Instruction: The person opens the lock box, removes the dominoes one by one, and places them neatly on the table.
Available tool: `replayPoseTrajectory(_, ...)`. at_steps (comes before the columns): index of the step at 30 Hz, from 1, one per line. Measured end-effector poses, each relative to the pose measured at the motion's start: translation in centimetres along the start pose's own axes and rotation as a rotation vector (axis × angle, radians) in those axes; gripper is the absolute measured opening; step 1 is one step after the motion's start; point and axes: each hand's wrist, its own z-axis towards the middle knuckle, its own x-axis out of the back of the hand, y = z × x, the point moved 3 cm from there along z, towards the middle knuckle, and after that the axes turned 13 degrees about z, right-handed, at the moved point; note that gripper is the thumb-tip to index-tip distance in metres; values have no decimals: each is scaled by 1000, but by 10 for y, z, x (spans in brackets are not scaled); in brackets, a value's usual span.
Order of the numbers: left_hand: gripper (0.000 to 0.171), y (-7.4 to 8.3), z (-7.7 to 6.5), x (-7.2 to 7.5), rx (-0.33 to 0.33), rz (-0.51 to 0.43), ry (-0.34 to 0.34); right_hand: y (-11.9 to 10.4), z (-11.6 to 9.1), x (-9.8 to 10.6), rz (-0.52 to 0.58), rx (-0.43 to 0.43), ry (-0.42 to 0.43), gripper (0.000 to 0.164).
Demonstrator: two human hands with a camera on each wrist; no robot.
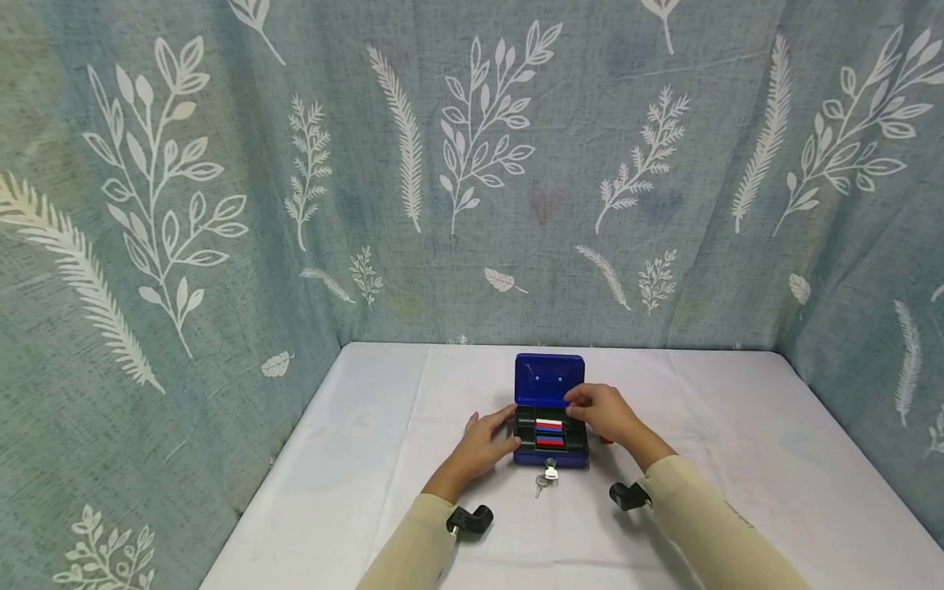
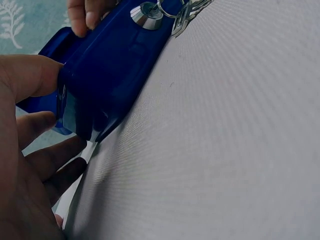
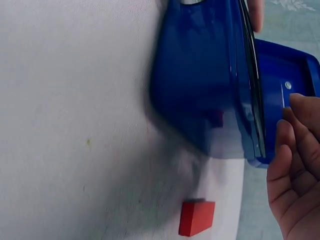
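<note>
A blue cash box stands on the white table with its lid raised at the back. Inside sits a black tray, its middle bearing white, red and blue strip-like pieces. My left hand touches the box's left side, thumb at the front corner and fingers spread along the side. Over the tray's back right corner, close to the lid, is my right hand with thumb and fingertips drawn together; I cannot tell whether something is between them. Keys hang from the front lock.
A small red block lies on the table just right of the box. White cloth covers the table. Behind it hangs a grey-green curtain with white leaf prints.
</note>
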Motion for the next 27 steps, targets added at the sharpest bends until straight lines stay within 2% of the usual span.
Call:
replayPoseTrajectory(10, 64, 1, 1, 1, 19, -10, -7, -13, 4, -12, 12, 69, -34, 19)
replayPoseTrajectory(19, 64, 0, 0, 0, -8, -8, 5, -17, 7, -24, 12, 133, -48, 16)
replayPoseTrajectory(27, 64, 3, -1, 3, 0, -8, -4, -16, 11, -32, -33, 102, -71, 14)
